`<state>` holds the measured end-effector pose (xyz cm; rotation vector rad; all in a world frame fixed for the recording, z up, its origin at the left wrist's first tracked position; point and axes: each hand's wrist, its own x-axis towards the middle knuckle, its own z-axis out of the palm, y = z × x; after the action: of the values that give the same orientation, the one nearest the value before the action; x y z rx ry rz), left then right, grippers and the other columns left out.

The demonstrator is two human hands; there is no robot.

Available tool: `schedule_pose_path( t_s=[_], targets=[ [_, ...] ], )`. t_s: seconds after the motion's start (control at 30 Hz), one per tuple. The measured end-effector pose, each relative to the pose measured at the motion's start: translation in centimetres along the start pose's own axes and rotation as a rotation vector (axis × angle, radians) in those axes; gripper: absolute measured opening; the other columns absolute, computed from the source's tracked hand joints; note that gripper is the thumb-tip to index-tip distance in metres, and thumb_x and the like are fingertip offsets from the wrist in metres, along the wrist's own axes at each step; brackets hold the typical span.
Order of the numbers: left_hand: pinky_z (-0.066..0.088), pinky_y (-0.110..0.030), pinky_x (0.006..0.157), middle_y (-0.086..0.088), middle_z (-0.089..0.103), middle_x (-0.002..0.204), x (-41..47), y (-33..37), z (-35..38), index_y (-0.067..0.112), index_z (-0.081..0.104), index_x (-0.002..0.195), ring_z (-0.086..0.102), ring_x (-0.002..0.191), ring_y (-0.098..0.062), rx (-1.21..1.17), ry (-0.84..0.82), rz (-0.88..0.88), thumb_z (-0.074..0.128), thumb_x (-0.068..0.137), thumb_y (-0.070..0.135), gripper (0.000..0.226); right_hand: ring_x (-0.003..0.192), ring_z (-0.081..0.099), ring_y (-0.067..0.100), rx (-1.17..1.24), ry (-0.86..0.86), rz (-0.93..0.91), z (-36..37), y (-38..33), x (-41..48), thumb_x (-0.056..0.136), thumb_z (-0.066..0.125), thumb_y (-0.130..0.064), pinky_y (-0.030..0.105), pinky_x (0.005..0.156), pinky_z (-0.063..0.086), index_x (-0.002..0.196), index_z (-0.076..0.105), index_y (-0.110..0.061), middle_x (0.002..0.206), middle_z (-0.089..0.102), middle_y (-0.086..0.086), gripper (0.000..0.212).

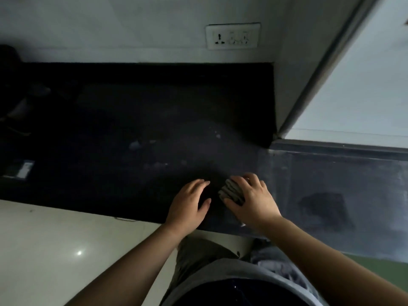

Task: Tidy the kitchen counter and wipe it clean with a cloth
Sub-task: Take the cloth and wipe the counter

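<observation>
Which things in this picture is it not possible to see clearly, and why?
Head view: the cloth is mostly covered by the right hand, so its full shape is hidden.
Head view: the dark things at the left end of the counter are in shadow and cut by the frame edge.
Head view: the pale specks are too small and blurred to identify.

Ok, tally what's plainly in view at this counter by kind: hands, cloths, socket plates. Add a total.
Hands: 2, left hand on the counter, right hand on the cloth.
Cloths: 1.
Socket plates: 1, the socket plate on the wall.
Total: 4.
</observation>
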<state>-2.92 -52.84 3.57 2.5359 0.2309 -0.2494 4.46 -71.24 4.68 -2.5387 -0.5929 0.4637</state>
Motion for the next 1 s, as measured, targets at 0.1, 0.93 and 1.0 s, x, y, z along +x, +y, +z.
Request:
schedule_pose_path(
  t_s=[0.1,0.93,1.0],
  targets=[
    [0.032,-0.029,0.109,0.004,0.040,0.145,-1.0,-4.9,-3.9,0.024,0.039,0.138,0.033,0.135,-0.012,0.033,0.009,0.016,0.049,0.093,0.035,0.047,0.114,0.040,0.027,-0.010,-0.010,-0.013,2.9,-5.0,2.0,0.078,0.057,-0.054,0.038,0.092,0.043,0.133,0.037,-0.035,0.133,0.037,0.002,0.062],
    [0.029,-0.053,0.108,-0.005,0.018,0.157,1.8,-25.6,-14.5,0.029,0.025,0.145,0.017,0.143,-0.024,0.346,0.027,-0.181,0.041,0.093,0.048,0.058,0.110,0.036,0.036,-0.262,0.197,0.129,14.8,-19.8,13.8,0.090,0.035,-0.052,0.049,0.081,0.041,0.130,0.039,-0.034,0.142,0.028,0.011,0.044],
    [0.025,-0.055,0.110,-0.006,0.017,0.157,1.6,-25.6,-14.2,0.029,0.024,0.146,0.016,0.143,-0.025,0.345,0.032,-0.179,0.039,0.093,0.047,0.058,0.108,0.040,0.036,-0.291,0.169,0.033,15.4,-20.3,12.6,0.090,0.038,-0.050,0.049,0.078,0.044,0.130,0.039,-0.033,0.138,0.033,0.013,0.044]
  ],
)
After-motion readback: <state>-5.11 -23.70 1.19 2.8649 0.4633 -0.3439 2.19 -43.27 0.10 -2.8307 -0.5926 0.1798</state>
